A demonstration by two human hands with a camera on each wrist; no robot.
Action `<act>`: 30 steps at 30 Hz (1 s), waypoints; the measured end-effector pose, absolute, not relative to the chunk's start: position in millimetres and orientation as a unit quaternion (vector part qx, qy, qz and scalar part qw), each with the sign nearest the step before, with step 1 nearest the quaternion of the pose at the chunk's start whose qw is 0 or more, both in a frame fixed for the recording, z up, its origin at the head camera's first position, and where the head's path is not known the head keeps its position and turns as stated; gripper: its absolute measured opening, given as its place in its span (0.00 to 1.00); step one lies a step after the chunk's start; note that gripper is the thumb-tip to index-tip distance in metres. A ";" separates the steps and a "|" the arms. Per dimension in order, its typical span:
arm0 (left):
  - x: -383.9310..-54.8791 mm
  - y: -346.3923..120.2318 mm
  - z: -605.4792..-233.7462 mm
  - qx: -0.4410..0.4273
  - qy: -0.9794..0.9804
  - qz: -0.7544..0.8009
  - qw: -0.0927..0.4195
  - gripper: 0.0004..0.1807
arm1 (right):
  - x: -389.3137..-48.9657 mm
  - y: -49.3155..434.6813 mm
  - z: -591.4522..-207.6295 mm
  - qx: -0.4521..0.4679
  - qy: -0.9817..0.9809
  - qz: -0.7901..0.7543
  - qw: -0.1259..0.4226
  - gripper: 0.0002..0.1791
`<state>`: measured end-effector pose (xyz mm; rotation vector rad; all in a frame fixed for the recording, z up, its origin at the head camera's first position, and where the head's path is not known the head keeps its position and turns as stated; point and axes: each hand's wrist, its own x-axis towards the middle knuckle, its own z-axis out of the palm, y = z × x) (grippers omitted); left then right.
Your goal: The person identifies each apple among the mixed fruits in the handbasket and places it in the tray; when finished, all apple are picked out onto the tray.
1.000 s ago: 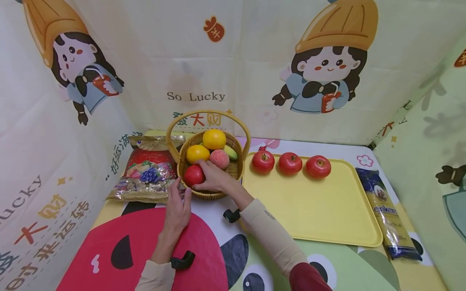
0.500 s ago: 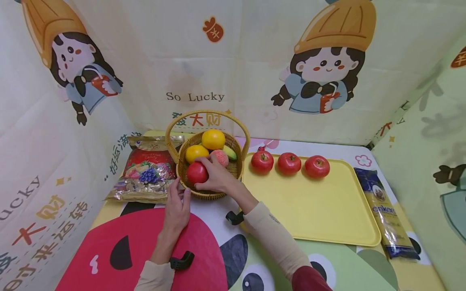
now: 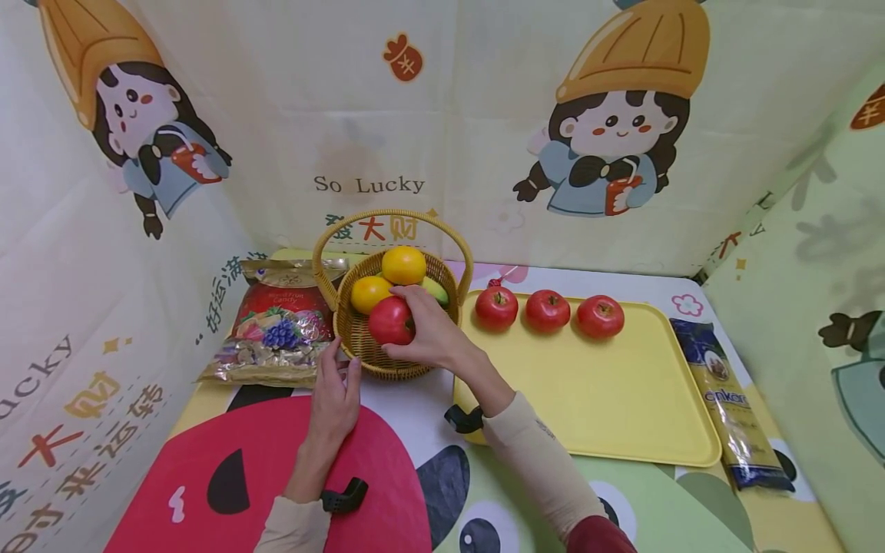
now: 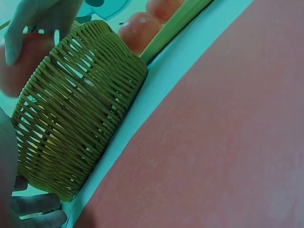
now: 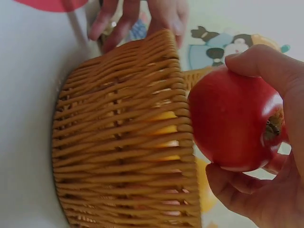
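Note:
My right hand (image 3: 435,332) holds a red apple (image 3: 391,321) just above the near side of the wicker basket (image 3: 397,374). In the right wrist view, thumb and fingers grip the apple (image 5: 232,118) beside the basket rim, its brown hollow facing the palm. Two yellow-orange fruits (image 3: 404,265) and a partly covered green fruit (image 3: 434,290) lie in the basket; the pink fruit is hidden behind my right hand. My left hand (image 3: 335,399) rests at the basket's near left side with fairly straight fingers, seen low in the left wrist view as fingers (image 4: 40,204) by the wickerwork.
Three red apples (image 3: 548,311) stand in a row along the back of a yellow tray (image 3: 594,399), right of the basket. A candy bag (image 3: 280,330) lies left of the basket. A blue and gold packet (image 3: 733,407) lies beside the tray's right edge.
My right hand has lifted the apple from the basket's left side and carried it right, over the near part of the basket. The left hand has stayed in place.

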<state>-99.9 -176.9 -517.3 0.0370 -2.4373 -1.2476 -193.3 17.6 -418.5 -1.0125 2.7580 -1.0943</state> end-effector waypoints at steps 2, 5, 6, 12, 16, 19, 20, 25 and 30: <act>-100.0 -177.0 -517.2 0.013 -0.872 -0.446 0.201 0.31 | -191.1 22.5 -416.8 -0.313 0.877 -0.364 -0.002 0.47; -100.0 -177.1 -517.2 0.012 -0.872 -0.446 0.202 0.31 | -187.6 30.5 -414.2 -0.300 0.871 -0.390 -0.011 0.46; -100.0 -177.1 -517.2 0.012 -0.872 -0.446 0.203 0.31 | -186.3 33.4 -413.1 -0.297 0.868 -0.398 -0.013 0.46; -99.9 -177.4 -516.7 0.011 -0.869 -0.449 0.207 0.30 | -178.5 54.1 -404.5 -0.281 0.861 -0.424 -0.022 0.46; -99.8 -177.9 -516.4 0.011 -0.868 -0.450 0.209 0.30 | -173.6 70.9 -399.9 -0.266 0.872 -0.410 -0.035 0.47; -99.7 -177.7 -516.2 0.012 -0.868 -0.450 0.210 0.30 | -171.5 84.0 -398.9 -0.258 0.879 -0.396 -0.057 0.47; -99.6 -177.6 -516.1 0.012 -0.868 -0.451 0.209 0.30 | -171.2 88.5 -398.9 -0.257 0.881 -0.393 -0.066 0.47; -98.9 -177.1 -515.8 0.016 -0.869 -0.450 0.206 0.30 | -168.2 111.3 -398.7 -0.240 0.885 -0.387 -0.092 0.47; -98.6 -177.2 -517.1 0.018 -0.868 -0.452 0.205 0.30 | -164.4 133.2 -399.0 -0.222 0.884 -0.398 -0.107 0.47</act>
